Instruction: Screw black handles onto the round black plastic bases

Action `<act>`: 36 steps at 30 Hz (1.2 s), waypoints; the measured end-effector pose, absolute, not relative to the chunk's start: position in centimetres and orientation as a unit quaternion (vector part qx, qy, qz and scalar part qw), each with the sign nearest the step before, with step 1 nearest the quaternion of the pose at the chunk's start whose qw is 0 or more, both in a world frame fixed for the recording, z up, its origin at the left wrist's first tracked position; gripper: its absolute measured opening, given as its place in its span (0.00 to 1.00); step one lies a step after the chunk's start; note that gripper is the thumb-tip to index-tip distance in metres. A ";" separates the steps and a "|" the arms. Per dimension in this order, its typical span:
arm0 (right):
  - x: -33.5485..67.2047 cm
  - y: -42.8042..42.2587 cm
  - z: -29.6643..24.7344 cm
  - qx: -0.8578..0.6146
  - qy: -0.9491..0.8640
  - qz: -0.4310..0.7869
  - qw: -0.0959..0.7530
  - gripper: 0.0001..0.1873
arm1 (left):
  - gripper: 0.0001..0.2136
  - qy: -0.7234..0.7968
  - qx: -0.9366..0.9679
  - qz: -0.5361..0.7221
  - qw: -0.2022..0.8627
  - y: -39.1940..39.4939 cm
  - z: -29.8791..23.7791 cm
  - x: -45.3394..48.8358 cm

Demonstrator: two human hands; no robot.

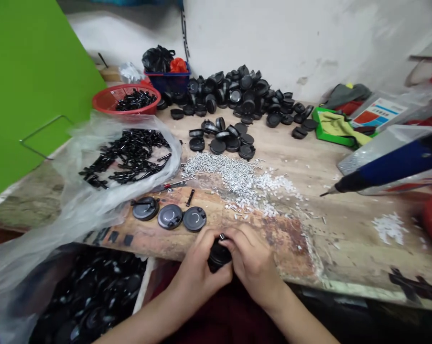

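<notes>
You are holding a black round cap (219, 255) between both hands, just off the near edge of the wooden workbench (345, 239), at about 6 o'clock in the view. Your left hand (198, 267) is curling closed around the cap's left side, and your right hand (253, 263) is closing over its right side, with the thumbs meeting on top. A small dark piece (222, 236) is showing at the cap's upper edge, at 12 o'clock from it.

The cap is mostly hidden by your fingers. It is a disc, so it has no real long axis. Its flat face seems to be tilting up toward you, with the small piece pointing away toward the bench, though this is hard to tell.

Three similar caps (169, 216) are lying face up at 10 o'clock from your hands. A spread of small white pins (237, 177) is lying at 12 o'clock. An open plastic bag of black clips (130, 155) is lying at 10 o'clock, farther off. A blue power screwdriver (391, 167) is hanging at 2 o'clock, with its tip pointing toward 9 o'clock.

A likely risk: because the cap is hanging past the bench edge, a slipping thumb could be sending the small piece down into your lap or into the bin of caps (94, 296) at 8 o'clock.
</notes>
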State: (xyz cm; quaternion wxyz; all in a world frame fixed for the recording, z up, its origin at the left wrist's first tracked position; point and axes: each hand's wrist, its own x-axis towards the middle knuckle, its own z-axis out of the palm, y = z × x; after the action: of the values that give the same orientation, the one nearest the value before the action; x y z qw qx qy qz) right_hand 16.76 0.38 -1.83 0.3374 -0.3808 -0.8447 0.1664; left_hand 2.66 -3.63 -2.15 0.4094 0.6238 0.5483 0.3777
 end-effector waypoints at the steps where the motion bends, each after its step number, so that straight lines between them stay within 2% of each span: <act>1: 16.2 0.3 -1.7 -0.367 -0.853 0.161 0.336 0.08 | 0.16 0.550 0.635 0.377 0.391 -4.1 -2.3 1.8; 5: 13.0 -0.1 -1.6 -0.261 -0.901 0.142 0.317 0.10 | 0.22 0.599 0.691 0.327 0.237 -6.8 -3.0 -2.6; 9: 8.2 0.0 -2.3 -0.163 -0.934 0.069 0.309 0.10 | 0.21 0.665 0.694 0.269 0.059 -8.9 -4.5 -7.5; 15: 2.1 1.2 -3.6 -0.136 -0.951 -0.002 0.278 0.11 | 0.24 0.683 0.662 0.301 0.066 -8.0 -7.1 -11.9; 20: 1.6 2.2 -3.6 -0.176 -0.952 0.021 0.251 0.11 | 0.20 0.717 0.631 0.296 0.021 -5.4 -8.2 -12.4; 23: 4.1 2.6 -3.3 -0.190 -0.939 0.050 0.282 0.12 | 0.23 0.727 0.614 0.307 0.006 -4.5 -7.7 -12.4; 26: 8.4 3.2 -3.2 -0.249 -0.902 0.072 0.344 0.11 | 0.32 0.737 0.605 0.302 -0.003 -4.2 -6.0 -12.1; 27: 10.0 3.5 -3.2 -0.284 -0.887 0.072 0.358 0.11 | 0.33 0.740 0.605 0.294 -0.009 -4.0 -5.2 -11.9; 29: 13.0 4.1 -3.4 -0.363 -0.854 0.059 0.367 0.11 | 0.27 0.725 0.627 0.283 -0.021 -3.3 -3.6 -11.0; 31: 15.4 5.1 -3.6 -0.449 -0.822 0.040 0.347 0.11 | 0.19 0.698 0.658 0.281 -0.035 -1.8 -2.1 -9.5; 33: 16.9 6.1 -3.9 -0.541 -0.789 0.021 0.291 0.13 | 0.14 0.667 0.695 0.265 -0.034 0.3 -1.1 -7.7; 36: 17.8 7.5 -4.4 -0.634 -0.744 0.010 0.209 0.16 | 0.12 0.659 0.734 0.160 -0.029 3.6 -0.5 -5.1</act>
State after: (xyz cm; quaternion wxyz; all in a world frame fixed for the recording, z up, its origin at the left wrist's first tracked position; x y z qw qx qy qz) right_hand 17.82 7.47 -4.45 0.2090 -0.6340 -0.7445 0.0103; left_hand -5.10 3.64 -0.49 -0.0290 0.7343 0.6591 0.1597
